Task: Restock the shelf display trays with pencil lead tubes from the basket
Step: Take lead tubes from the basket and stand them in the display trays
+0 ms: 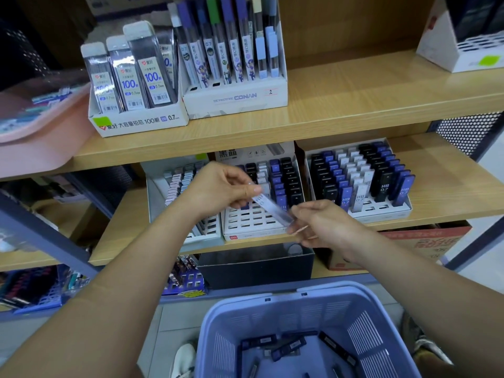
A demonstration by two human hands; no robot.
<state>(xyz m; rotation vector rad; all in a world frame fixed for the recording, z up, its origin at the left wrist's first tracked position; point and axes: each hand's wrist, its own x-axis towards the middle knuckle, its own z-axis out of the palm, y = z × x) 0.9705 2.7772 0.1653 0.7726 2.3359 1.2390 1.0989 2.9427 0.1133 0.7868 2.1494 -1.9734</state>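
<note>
Basket [308, 317] below hands' shared tube [272, 210]

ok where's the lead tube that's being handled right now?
Head view, centre: the clear lead tube is held tilted between the left hand and right hand, in front of the middle display tray on the lower shelf, above the basket.

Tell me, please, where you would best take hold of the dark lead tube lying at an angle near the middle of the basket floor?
Grip that dark lead tube across its long sides near mid-length, coming straight down through the open top of the lilac basket. It lies flat and tilted, with other tubes close, so a thumb-and-finger pinch probably suits best. Both the left hand and the right hand now hold a clear tube.
</note>
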